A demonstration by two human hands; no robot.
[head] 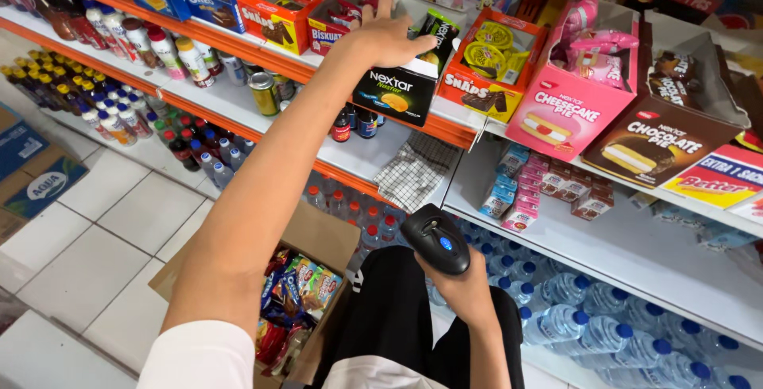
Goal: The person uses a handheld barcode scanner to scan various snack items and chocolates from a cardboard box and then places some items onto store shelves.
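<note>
Reaching up and forward, the left hand [387, 38] lies palm-down with fingers spread over a small dark wrapped snack pack with a green stripe [437, 33], which sits tilted in the open top of a black cardboard display box [400, 87] on the orange-edged upper shelf [318, 71] — whether that grip has actually closed on the pack I cannot tell. Lower and nearer the body, the right hand [461, 284] is wrapped firmly around a black handheld barcode scanner [439, 238], its head pointing up-left toward the shelf. Below lie an open brown carton of snack packets [306, 286] and white floor tiles [95, 238].
</note>
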